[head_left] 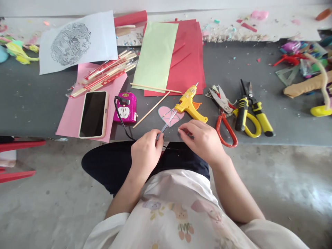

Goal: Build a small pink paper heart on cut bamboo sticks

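Note:
My left hand (146,150) is curled at the near edge of the grey table (38,103), its fingers pinched on the near end of a clear glue stick (166,125) that sticks out of the back of the yellow glue gun (190,103). My right hand (203,138) is closed in a pinch just right of it; whatever its fingertips hold is too small to make out. A pink paper heart (166,112) with thin sticks on it lies under the glue stick, just beyond both hands.
A phone (93,113) lies on pink paper next to a magenta power socket (126,108) with a black cord. Loose wooden sticks (153,109), packed chopsticks, green and red paper lie behind. Red scissors (225,122) and yellow-handled snips (252,110) sit to the right.

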`<state>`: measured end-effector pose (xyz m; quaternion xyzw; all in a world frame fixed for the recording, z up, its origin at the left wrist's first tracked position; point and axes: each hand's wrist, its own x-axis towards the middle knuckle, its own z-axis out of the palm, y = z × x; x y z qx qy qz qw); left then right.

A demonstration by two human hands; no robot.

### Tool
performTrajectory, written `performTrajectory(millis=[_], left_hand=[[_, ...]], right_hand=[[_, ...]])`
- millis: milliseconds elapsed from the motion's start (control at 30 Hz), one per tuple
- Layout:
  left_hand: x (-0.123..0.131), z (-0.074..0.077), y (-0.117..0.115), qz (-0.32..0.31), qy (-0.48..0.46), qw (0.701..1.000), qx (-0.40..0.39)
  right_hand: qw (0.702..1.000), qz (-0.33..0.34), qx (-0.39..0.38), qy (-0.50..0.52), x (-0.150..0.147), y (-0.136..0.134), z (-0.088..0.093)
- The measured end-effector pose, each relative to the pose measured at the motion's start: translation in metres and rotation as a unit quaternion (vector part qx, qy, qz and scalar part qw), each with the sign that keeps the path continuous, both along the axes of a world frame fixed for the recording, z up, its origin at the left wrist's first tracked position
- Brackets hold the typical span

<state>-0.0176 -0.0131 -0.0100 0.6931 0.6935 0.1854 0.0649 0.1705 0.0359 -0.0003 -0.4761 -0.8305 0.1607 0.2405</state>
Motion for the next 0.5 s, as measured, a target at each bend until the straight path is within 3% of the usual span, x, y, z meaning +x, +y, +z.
performTrajectory(millis=[500], left_hand=[[0.0098, 0.0084, 0.0043, 0.01, 0.001, 0.999, -0.041]], right_hand=[[0.998, -0.028, -0.01, 0.047, 0.0033, 0.0062, 0.0046]])
